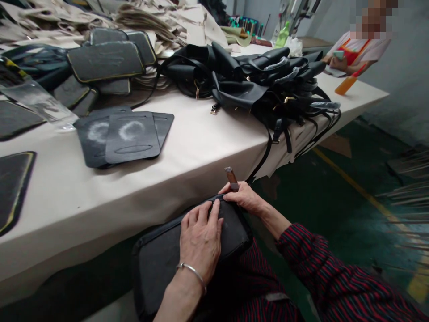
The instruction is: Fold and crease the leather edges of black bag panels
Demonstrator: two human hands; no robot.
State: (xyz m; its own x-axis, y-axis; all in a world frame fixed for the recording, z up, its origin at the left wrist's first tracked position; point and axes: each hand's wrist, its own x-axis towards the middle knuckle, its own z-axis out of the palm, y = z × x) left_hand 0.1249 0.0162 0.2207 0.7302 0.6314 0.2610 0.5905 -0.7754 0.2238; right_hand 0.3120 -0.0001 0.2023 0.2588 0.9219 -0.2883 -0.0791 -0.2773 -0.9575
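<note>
A black bag piece (161, 259) with a flat panel and raised edges rests on my lap, leaning near the table's front edge. My left hand (201, 232), with a silver bangle at the wrist, lies on the panel; its fingers stretch toward the top edge and press there. At the far right corner of that edge, my right hand (246, 197) is closed around a tool with a worn brown wooden handle (231, 176). The handle sticks up above the fist, and its working end is hidden. My right thumb touches the bag piece's rim.
Black bags with straps and buckles (241, 89) are heaped on the white-covered table (187, 156). Left of them lie flat black pieces (130, 138) and yellow-edged panels (107, 60). Farther back are stacked cloth pieces (150, 22), an orange bottle (346, 84) and a person in an apron (357, 51).
</note>
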